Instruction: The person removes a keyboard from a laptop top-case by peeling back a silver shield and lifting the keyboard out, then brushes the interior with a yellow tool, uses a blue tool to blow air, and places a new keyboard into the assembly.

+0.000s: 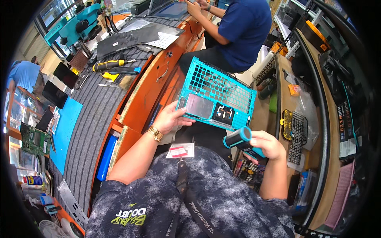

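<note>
My left hand [171, 117] grips the lower left corner of a teal laptop palm-rest frame [241, 91], thumb on its face. The frame is tilted above my lap. It has a grid of key openings, a grey touchpad panel [199, 106] and a black cut-out with thin cables. In my right hand [270, 146] is a black and teal cylindrical hand-held device [235, 139], fingers wrapped round its handle. Its round end points toward the left, just below the frame's lower right edge. Its exact kind does not show.
On the left, the grey striped bench [89, 123] bears a yellow-black screwdriver [107, 64], a brush [126, 82], dark laptop panels [127, 41], a blue mat [67, 133] and a green circuit board [35, 139]. Another person [246, 31] sits ahead. At right, shelving [278, 103] holds a black keyboard [297, 137].
</note>
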Motion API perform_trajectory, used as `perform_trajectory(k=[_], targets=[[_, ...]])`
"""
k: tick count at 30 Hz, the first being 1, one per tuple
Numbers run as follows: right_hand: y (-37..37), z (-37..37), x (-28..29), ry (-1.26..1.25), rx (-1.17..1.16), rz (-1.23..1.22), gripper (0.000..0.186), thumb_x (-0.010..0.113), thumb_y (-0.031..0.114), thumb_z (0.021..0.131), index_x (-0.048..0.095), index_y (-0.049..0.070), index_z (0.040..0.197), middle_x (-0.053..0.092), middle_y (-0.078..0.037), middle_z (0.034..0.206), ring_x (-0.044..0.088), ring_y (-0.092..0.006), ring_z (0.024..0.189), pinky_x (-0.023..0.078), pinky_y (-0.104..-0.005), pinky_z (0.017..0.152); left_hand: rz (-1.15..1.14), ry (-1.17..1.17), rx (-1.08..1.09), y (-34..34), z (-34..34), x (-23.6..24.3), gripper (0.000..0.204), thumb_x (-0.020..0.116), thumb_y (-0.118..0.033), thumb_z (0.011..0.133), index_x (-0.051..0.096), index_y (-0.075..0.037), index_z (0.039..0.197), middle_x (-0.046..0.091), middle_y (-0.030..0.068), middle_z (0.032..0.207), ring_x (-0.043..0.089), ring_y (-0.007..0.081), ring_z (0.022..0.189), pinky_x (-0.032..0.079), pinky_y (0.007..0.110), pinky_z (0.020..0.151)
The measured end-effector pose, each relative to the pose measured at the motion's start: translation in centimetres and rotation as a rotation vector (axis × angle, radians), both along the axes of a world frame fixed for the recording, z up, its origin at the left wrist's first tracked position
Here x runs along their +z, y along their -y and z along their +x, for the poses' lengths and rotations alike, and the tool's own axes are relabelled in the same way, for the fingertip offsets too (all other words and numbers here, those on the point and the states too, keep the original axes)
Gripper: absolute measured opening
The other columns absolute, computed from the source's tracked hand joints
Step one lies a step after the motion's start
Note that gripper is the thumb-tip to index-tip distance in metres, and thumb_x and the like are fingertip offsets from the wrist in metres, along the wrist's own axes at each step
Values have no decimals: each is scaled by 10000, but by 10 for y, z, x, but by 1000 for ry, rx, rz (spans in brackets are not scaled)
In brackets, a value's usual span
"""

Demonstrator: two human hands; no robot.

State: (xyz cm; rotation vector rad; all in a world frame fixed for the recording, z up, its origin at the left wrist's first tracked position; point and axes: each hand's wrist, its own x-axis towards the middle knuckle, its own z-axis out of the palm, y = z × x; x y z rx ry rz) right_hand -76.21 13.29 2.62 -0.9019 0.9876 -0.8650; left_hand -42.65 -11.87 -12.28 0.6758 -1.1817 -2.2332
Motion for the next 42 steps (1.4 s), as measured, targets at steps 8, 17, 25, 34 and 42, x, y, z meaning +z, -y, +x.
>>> perform_trajectory(k=[8, 17, 25, 34, 42], targets=[[41, 2, 12, -188, -388, -384, 488, 555, 400, 1207, 658, -34, 1406, 729, -120, 878, 661, -182, 572, 552, -321, 559, -43, 43, -135, -23, -4, 17, 484, 631, -185, 1205, 500, 8, 1630, 786, 253, 1362, 849, 385, 1136, 734, 484, 984], [-12, -62, -25, 182, -677, -535, 670, 406, 570, 1200, 578, -25, 1457, 725, -170, 929, 762, -296, 682, 670, -427, 653, -11, -84, 51, -19, 15, 33, 445, 579, -205, 1213, 525, 42, 1579, 805, 271, 1309, 861, 395, 1082, 757, 462, 911], [-28, -105, -76, -270, -1329, -155, 440, 708, 492, 1154, 608, 68, 1090, 677, -72, 803, 662, -214, 521, 565, -398, 467, -99, -137, 304, -37, 28, 67, 477, 575, -223, 1218, 491, 15, 1623, 780, 258, 1394, 850, 426, 1120, 748, 477, 907], [37, -218, -180, -1088, -1136, -4, 968, 880, 370, 934, 459, -36, 1705, 731, -342, 1477, 732, -469, 1344, 565, -514, 1175, -141, -186, 398, -67, 56, 99, 410, 505, -194, 1239, 490, 14, 1592, 786, 270, 1345, 858, 410, 1074, 759, 464, 892], [124, -389, -185, -1562, -1036, -179, 641, 822, 324, 987, 639, 44, 1533, 807, -229, 1280, 772, -428, 1240, 589, -515, 1094, -139, -101, 536, -86, 92, 131, 594, 593, -261, 1185, 423, 61, 1654, 791, 292, 1293, 858, 377, 1034, 763, 448, 847]])
